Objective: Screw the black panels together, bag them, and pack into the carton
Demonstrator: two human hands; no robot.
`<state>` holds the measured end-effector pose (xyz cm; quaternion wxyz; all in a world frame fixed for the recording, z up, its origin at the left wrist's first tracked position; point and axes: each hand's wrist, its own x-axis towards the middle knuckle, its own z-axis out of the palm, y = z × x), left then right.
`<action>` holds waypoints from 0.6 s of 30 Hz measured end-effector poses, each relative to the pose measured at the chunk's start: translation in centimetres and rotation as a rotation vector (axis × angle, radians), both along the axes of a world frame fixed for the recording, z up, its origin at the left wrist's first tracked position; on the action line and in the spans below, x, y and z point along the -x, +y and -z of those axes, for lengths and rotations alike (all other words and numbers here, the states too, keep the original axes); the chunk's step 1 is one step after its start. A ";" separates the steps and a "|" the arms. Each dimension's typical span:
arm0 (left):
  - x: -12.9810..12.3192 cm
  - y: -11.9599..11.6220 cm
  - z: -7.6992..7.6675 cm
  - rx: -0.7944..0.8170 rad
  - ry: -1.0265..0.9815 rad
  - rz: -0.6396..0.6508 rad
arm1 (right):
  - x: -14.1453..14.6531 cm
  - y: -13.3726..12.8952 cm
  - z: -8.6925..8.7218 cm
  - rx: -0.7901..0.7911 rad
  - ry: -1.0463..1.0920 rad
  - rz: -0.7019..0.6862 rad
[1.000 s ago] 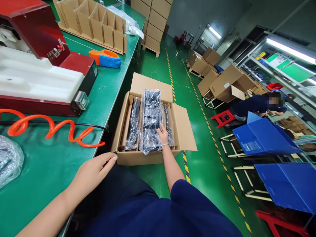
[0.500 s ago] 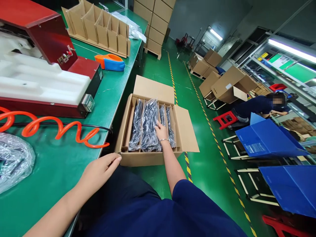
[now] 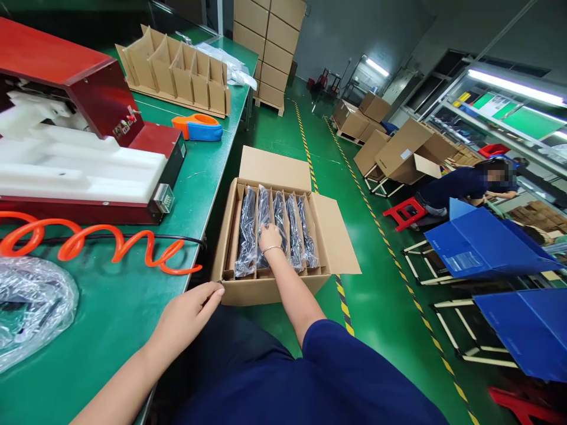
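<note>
Two bare hands work at an open cardboard box [image 3: 266, 289] that sits on the floor just right of a green table [image 3: 110, 307]. The right hand [image 3: 270, 239] reaches down into the box, fingers curled over the top of a bagged black part [image 3: 264, 221] standing in the second slot from the left; whether it grips the bag or only presses on it cannot be told. Five such bagged parts stand upright side by side between cardboard dividers. The left hand [image 3: 188, 313] rests at the near left corner of the box, fingers loosely bent, fingertips touching the box edge. On the table, to the left, lies a coiled orange hose [image 3: 101, 248], with a red machine [image 3: 88, 147] holding white foam behind it and crumpled clear plastic [image 3: 31, 307] at the near left. Farther along the table sit an orange and blue tape dispenser [image 3: 198, 127] and a cardboard divider set [image 3: 177, 77]. At the far right, another person [image 3: 460, 186] crouches among blue panels and cartons.
</note>
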<state>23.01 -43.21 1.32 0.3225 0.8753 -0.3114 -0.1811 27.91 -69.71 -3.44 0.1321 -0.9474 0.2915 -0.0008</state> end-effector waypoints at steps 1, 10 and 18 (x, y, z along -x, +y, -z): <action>0.0 0.0 0.0 0.003 0.005 -0.001 | 0.1 0.3 0.4 0.004 0.004 -0.020; -0.3 -0.1 0.3 0.015 0.016 0.006 | 1.9 -5.8 0.9 -0.001 0.084 0.037; 0.0 0.0 0.2 0.078 -0.055 0.002 | 2.4 -6.7 1.7 -0.078 -0.096 0.062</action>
